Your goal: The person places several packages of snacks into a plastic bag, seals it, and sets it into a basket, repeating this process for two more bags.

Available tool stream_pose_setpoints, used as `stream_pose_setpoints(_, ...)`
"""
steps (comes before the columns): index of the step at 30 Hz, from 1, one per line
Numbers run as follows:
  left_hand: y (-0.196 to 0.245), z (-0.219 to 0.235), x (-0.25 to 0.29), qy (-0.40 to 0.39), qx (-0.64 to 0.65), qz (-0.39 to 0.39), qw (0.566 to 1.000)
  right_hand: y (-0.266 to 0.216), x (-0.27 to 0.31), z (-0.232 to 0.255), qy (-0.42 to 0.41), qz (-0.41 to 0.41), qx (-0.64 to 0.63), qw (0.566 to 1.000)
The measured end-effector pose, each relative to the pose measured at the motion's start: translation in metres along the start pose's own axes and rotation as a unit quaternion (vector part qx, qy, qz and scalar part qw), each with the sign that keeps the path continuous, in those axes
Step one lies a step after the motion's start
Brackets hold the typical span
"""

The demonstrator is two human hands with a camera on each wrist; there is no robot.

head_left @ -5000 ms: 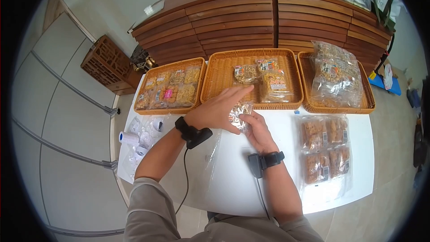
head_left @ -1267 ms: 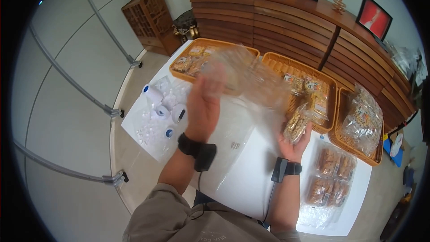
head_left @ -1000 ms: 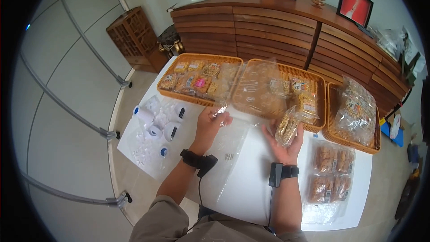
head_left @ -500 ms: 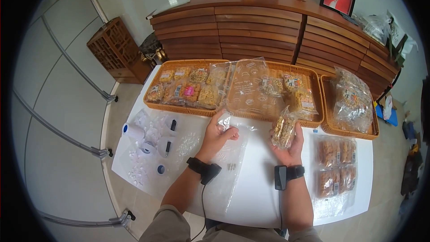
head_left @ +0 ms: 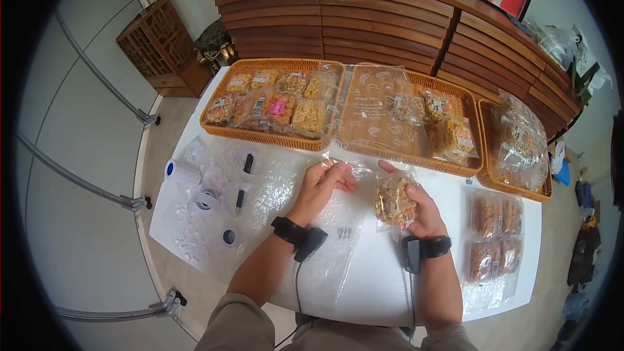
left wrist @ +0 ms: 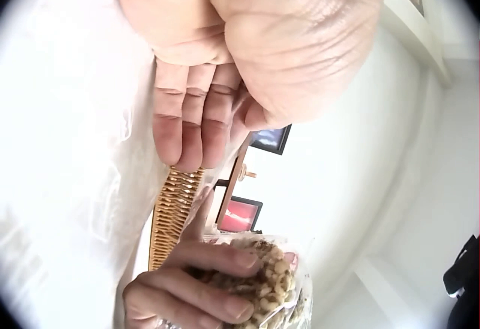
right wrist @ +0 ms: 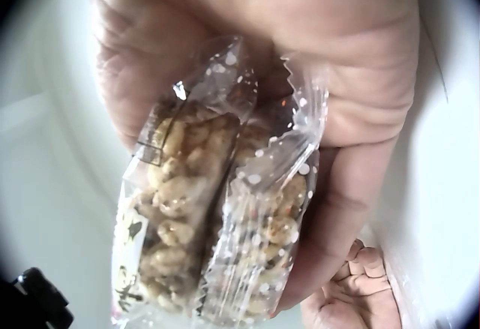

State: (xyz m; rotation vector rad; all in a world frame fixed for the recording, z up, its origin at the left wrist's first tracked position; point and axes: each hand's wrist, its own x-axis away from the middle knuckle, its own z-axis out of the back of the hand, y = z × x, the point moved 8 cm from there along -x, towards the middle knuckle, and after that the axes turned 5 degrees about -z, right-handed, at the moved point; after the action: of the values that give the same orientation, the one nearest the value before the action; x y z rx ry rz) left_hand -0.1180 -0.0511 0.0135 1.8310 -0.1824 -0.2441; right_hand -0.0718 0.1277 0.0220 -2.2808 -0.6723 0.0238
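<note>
The right hand [head_left: 426,211] grips clear-wrapped nut snacks [head_left: 394,205] above the white table. In the right wrist view, two wrapped nut bars [right wrist: 176,216] lie side by side against the palm. To their left, the left hand [head_left: 320,190] pinches the near edge of a clear printed bag [head_left: 374,107] between thumb and index finger. That bag lies spread over the middle basket [head_left: 448,168]. The left wrist view shows the other fingers [left wrist: 192,123] of the left hand loosely extended, with its pinch partly hidden; the right hand and nuts [left wrist: 274,280] are beyond.
A left basket [head_left: 260,140] holds several snack packs, and a right basket [head_left: 513,186] holds bulky bagged packs. Packed brown snacks [head_left: 487,214] lie at the table's right. Tape rolls [head_left: 185,173], markers [head_left: 240,201] and paper scraps are on the left, beside clear film [head_left: 318,260].
Since 5.0 s ago, the left hand has left the snacks and a clear bag has been laid over the middle basket. In the last half second, the right hand has tilted the snacks toward the left.
</note>
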Motion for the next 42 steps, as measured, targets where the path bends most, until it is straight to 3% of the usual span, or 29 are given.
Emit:
stream_pose_setpoints(6, -0.001, -0.004, 0.001, -0.034, -0.068, -0.011, 0.997, -0.004, 0.000, 0.001, 0.003, 0.042, -0.055, 0.998)
stream_pose_setpoints(9, -0.005, -0.003, 0.000, -0.040, -0.075, -0.012, 0.996, -0.006, 0.001, 0.002, -0.035, 0.065, -0.105, 0.992)
stream_pose_setpoints(15, -0.011, 0.004, 0.000, 0.007, -0.027, 0.020, 0.999, -0.010, 0.003, -0.003, -0.052, 0.044, -0.175, 0.982)
stream_pose_setpoints(21, -0.011, 0.004, 0.001, 0.012, -0.032, 0.023, 0.999, 0.004, 0.000, -0.010, -0.022, -0.008, -0.106, 0.994)
stream_pose_setpoints(25, -0.006, -0.002, 0.001, -0.036, -0.096, -0.007, 0.995, 0.009, 0.002, -0.002, -0.020, -0.037, -0.024, 0.999)
stream_pose_setpoints(32, -0.004, -0.011, 0.004, -0.079, -0.178, -0.019, 0.981, 0.002, 0.002, 0.003, -0.027, 0.004, -0.097, 0.995)
stream_pose_setpoints(36, -0.003, -0.014, 0.005, -0.083, -0.191, -0.013, 0.978, -0.001, 0.003, 0.004, -0.106, 0.016, -0.164, 0.981)
stream_pose_setpoints(39, -0.002, -0.011, 0.005, -0.074, -0.177, -0.027, 0.981, 0.000, 0.005, 0.003, -0.093, 0.009, -0.159, 0.983)
stream_pose_setpoints(42, -0.003, -0.012, 0.006, -0.063, -0.188, 0.019, 0.980, 0.000, 0.003, 0.003, -0.078, 0.010, -0.149, 0.986)
